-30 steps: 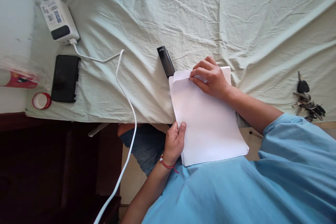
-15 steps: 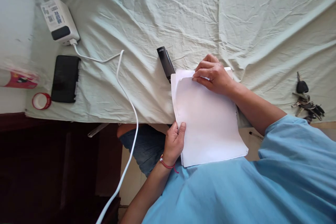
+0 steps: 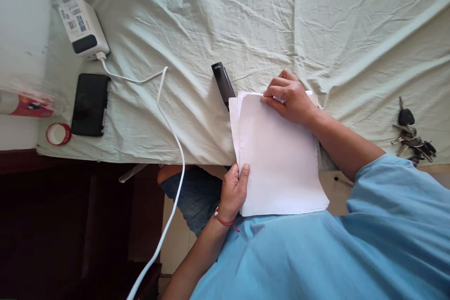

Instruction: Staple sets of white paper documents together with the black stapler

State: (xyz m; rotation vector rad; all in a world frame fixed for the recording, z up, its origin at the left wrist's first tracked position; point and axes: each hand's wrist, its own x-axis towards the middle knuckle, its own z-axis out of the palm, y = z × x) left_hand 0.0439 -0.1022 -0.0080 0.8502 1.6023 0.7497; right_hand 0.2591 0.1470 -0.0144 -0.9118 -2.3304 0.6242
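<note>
A stack of white paper sheets (image 3: 281, 164) rests between my body and the table's front edge, its far part over the cloth. My left hand (image 3: 235, 188) grips the near left side, thumb on top and fingers underneath. At the far edge, my right hand (image 3: 290, 98) pinches the sheets between thumb and fingers. Some sheets stick out unevenly at the far left corner. A black stapler-like object (image 3: 222, 83) lies just beyond that corner, its near end hidden by the paper.
A pale green cloth (image 3: 239, 18) covers the table. To the left are a white power bank (image 3: 84, 28) with a white cable (image 3: 176, 136), a black phone (image 3: 90, 104), a red tape roll (image 3: 58, 134) and a plastic bottle (image 3: 31, 104). Keys (image 3: 411, 138) lie at right.
The top sheets have shifted slightly away from my body and squared differently against those beneath. My right hand has moved a little to the right along the far edge; my left hand stays put.
</note>
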